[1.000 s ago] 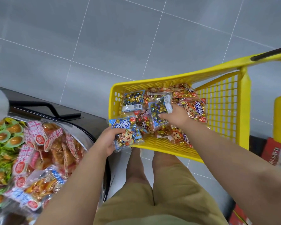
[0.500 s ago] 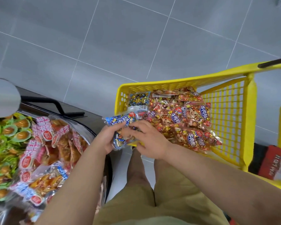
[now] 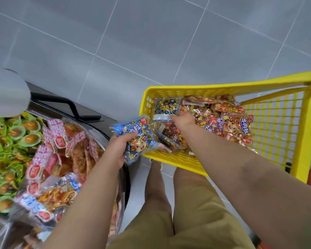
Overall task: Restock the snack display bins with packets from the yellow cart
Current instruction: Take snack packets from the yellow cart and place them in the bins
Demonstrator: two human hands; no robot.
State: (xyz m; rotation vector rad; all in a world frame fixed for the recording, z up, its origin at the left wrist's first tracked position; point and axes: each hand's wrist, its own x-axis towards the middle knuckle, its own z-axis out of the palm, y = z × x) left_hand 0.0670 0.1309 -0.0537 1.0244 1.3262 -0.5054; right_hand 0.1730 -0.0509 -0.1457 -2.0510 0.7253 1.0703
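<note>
Yellow plastic mesh forms the cart [image 3: 223,88], which is parked on the grey tiled floor [image 3: 151,42] in front of the person's knees. Its basket is filled towards the right with red packets [image 3: 237,128], and a dark-blue packet [image 3: 166,106] with a white band is lodged in the far left corner. The right hand [image 3: 182,120] is stretched into the basket, with its fingertips laid on that white band. Whether the band is actually pinched cannot be told, since the fingers are hidden behind the back of the hand. A bundle of blue packets [image 3: 136,139] printed with a cartoon animal is clasped in the left hand [image 3: 118,150], the fingers curled over the front, and is held over the near left corner of the cart. To the left, the display bin [image 3: 97,130] is heaped with pink-labelled packets [image 3: 61,150], and green-wrapped snacks [image 3: 11,141] are piled beside them. Khaki shorts [image 3: 187,212] are seen below.
</note>
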